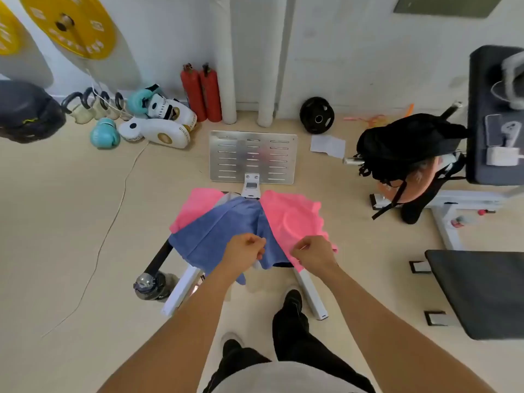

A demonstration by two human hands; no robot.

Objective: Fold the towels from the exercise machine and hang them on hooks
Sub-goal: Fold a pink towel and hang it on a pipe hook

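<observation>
A person's left hand [244,251] and right hand [312,252] each pinch the near edge of a blue towel [224,231], draped over pink towels [292,219] on a white exercise machine [252,188].

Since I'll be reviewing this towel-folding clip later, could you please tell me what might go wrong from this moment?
1. The blue towel overlaps the pink towel; lifting the blue one with the left hand and right hand could drag the pink one to the floor.
2. The white machine legs stand close beside the feet, a possible trip hazard.
3. A bottle by the frame could get knocked.
</observation>
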